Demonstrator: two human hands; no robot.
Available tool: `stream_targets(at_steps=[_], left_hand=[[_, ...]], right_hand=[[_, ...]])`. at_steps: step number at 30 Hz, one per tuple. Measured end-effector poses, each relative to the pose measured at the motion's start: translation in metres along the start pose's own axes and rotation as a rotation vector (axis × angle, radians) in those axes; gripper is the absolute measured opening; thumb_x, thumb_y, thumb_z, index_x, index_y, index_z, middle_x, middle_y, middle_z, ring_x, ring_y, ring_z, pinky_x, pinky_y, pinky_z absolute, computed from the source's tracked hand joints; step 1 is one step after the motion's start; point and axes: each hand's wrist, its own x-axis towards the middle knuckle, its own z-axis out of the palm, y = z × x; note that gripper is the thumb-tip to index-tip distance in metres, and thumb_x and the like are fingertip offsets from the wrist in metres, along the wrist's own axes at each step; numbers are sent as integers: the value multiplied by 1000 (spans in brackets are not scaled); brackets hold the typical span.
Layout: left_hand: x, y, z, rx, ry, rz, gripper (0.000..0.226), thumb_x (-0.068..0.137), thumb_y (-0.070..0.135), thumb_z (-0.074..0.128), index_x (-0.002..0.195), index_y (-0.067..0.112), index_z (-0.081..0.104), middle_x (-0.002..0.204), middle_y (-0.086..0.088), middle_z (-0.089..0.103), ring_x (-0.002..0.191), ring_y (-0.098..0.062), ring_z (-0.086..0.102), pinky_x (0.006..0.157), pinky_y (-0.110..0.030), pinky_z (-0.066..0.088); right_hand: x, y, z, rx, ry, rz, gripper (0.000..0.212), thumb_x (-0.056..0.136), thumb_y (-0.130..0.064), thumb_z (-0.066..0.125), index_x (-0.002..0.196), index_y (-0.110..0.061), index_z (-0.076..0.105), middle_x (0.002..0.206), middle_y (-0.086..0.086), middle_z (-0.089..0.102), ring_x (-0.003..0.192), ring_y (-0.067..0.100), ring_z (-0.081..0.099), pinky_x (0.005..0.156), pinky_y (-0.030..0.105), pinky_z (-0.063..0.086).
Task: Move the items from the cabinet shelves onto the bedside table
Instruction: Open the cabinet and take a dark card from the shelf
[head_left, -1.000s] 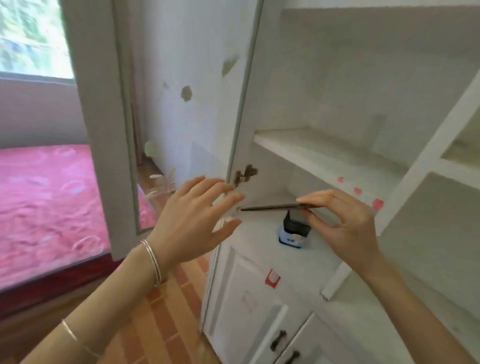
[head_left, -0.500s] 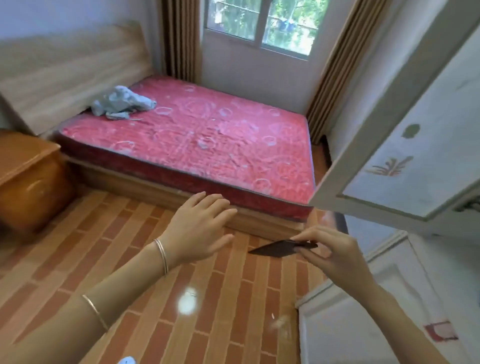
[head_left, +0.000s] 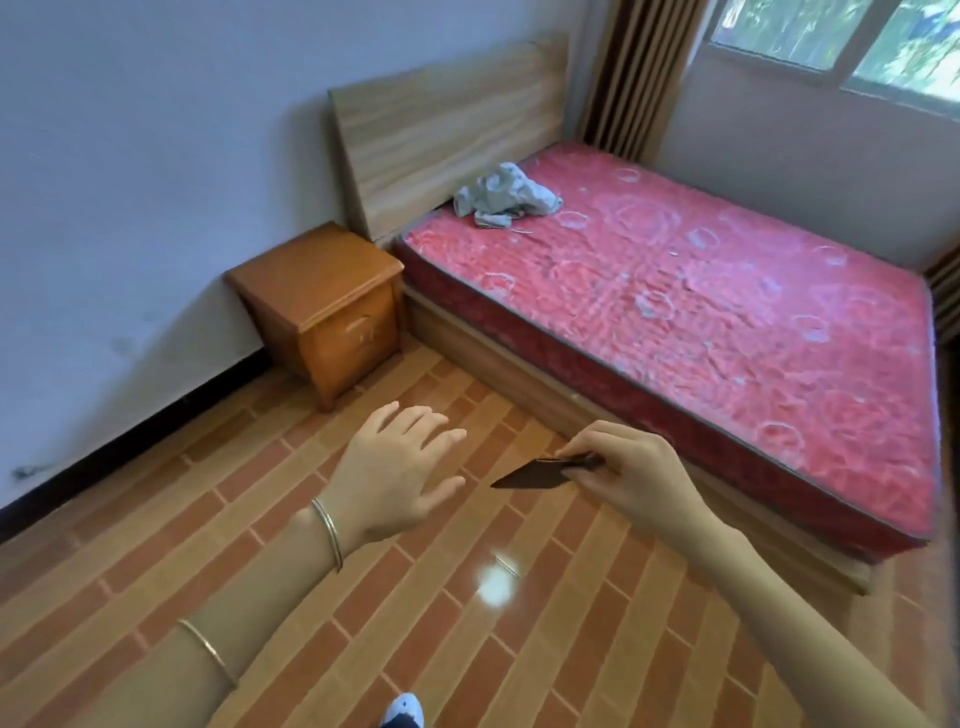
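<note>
Red mattress (head_left: 701, 312) filled the right of the room, a crumpled grey cloth (head_left: 504, 196) lying near its headboard. Orange wooden bedside table (head_left: 317, 275) stood in the corner just beside the bed — well apart from both hands. Left hand (head_left: 395, 478) hovered over the tiled floor (head_left: 363, 623), fingers spread loose, holding nothing. Right hand (head_left: 634, 478) pinched a thin dark card (head_left: 535, 475) at one end between thumb and fingertips, the rest jutting free toward the left hand. Judged light, flat and fairly stiff — possibly slick, so an edge pinch could let it swivel or slip; a hold nearer its middle would seem steadier.
</note>
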Motion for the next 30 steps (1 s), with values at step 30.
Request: stream_targets(at_steps=[30], left_hand=[[208,-263,30,36,118,-559,51,87,54,37,119,23,63,118,1,63,116,-21,53,98,-42,41]], right_hand=[[471,130,121,37,-63,-689,9,82,-14,61,86,-13,69,89,-3,67,80,15,63,63,32,50]])
